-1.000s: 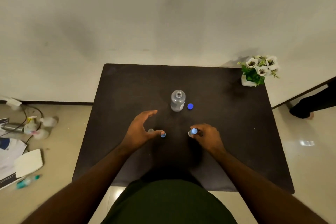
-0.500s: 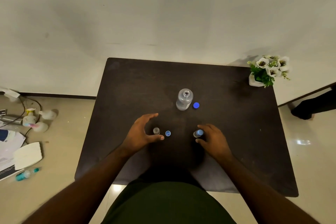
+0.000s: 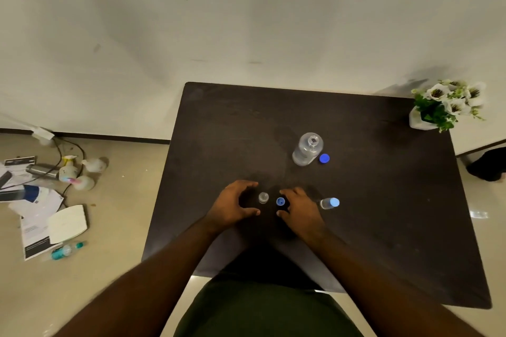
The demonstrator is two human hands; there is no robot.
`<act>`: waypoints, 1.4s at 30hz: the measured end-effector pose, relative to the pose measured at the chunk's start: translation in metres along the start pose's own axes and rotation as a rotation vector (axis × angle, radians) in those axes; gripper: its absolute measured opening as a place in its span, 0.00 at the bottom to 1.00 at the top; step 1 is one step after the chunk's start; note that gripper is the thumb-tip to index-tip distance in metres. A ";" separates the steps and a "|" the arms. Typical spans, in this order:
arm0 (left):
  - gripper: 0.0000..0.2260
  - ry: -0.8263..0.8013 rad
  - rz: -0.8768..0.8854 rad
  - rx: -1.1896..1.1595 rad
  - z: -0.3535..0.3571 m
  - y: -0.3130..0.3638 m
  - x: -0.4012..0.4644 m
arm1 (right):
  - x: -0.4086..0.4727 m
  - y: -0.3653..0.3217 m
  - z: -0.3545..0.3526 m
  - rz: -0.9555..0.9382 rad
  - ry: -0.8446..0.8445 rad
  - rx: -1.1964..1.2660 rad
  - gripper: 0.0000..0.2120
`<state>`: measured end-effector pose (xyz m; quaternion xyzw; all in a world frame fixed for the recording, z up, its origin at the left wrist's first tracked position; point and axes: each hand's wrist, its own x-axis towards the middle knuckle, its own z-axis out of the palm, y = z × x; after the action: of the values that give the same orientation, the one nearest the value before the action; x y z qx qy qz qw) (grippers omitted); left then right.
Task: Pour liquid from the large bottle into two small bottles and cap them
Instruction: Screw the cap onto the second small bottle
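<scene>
Clear large bottle [image 3: 306, 149] and one small bottle [image 3: 263, 197] stand uncapped; both hands [image 3: 231, 206] [image 3: 301, 209] curled, grasping nothing.

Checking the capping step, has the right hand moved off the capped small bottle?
Yes. The right hand moved left from the capped small bottle to the loose cap.
</scene>
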<state>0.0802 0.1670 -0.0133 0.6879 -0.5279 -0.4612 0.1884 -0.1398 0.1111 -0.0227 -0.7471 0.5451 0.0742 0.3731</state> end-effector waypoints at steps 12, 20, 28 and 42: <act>0.32 -0.028 0.059 0.057 0.000 -0.017 0.019 | 0.010 0.001 0.016 0.051 0.108 0.049 0.12; 0.30 -0.072 0.143 0.063 0.016 -0.007 0.035 | -0.064 0.009 0.005 0.046 0.295 0.260 0.14; 0.19 0.030 0.185 0.068 0.027 -0.020 0.038 | -0.099 0.021 0.005 0.021 0.359 0.339 0.17; 0.19 0.166 0.257 -0.150 -0.002 0.040 0.015 | -0.099 -0.016 -0.053 -0.100 0.457 0.462 0.18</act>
<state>0.0601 0.1387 0.0108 0.6343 -0.5584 -0.4129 0.3396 -0.1805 0.1546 0.0736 -0.6660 0.5797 -0.2393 0.4039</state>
